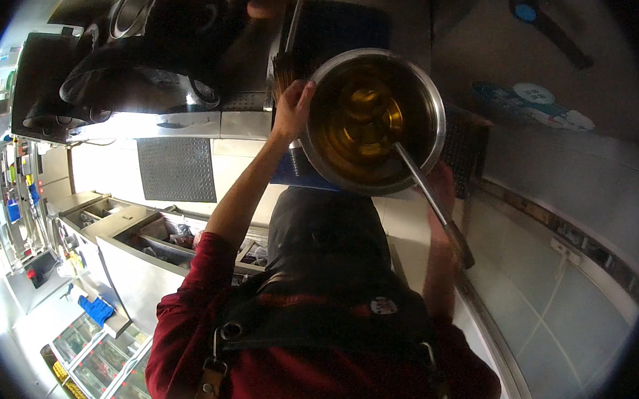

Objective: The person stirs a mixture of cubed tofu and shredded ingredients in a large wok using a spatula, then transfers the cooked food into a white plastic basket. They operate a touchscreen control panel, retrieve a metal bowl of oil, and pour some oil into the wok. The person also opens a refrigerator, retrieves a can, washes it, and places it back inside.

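Observation:
In front of me is a round stainless steel pot [441, 122] containing golden-yellow liquid [337, 145] that looks like oil. My left hand [294, 111] grips its rim at the left, thumb up against the edge. At the lower right, my right hand [442, 180] is at the pot's side, dim and partly behind a ladle handle; its fingers are hidden. The long-handled ladle [426, 187] leans over the rim with its head in the liquid. Just behind my left hand, the bristles of a bamboo wok brush [281, 80] show.
Large dark woks [138, 84] stand on the steel range [191, 123] at the left. A perforated black mat [177, 168] lies on the floor. Open drawers [167, 236] of a steel counter are behind me at the left. A tiled wall [539, 315] is at the right.

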A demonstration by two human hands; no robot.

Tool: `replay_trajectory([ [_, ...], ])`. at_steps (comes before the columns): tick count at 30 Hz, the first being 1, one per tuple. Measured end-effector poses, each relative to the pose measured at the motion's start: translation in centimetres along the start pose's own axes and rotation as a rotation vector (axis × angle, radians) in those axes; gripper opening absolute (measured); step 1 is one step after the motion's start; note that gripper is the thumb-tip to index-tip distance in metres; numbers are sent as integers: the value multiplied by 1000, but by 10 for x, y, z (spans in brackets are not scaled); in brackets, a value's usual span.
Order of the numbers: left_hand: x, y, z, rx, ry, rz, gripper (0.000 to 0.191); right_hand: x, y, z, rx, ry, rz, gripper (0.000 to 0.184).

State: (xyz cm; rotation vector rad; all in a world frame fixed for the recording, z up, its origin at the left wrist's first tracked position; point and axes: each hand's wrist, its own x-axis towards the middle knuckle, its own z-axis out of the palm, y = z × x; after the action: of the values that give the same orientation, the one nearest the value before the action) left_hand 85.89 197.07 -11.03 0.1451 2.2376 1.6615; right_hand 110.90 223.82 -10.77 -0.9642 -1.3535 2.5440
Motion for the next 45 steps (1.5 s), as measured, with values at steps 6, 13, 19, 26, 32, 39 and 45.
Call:
replay_trajectory([
  [6,17,6,9,115,114,78,36,-16,27,19,-362,-157,-383,79],
  [13,15,18,9,331,132,106,28,-4,20,23,-209,4,-388,54],
  [19,17,16,10,390,147,120,29,42,36,55,59,578,-425,23],
  [26,-9,21,3,261,239,143,31,22,4,67,-275,608,-526,12],
  [32,-67,44,-37,185,275,-83,35,-31,-38,110,-374,526,-446,21],
  [39,-142,62,-118,116,377,-124,35,-96,-55,195,-543,543,-400,41],
  [45,-243,112,-239,23,501,-49,30,-174,-66,303,-867,419,-329,49],
])
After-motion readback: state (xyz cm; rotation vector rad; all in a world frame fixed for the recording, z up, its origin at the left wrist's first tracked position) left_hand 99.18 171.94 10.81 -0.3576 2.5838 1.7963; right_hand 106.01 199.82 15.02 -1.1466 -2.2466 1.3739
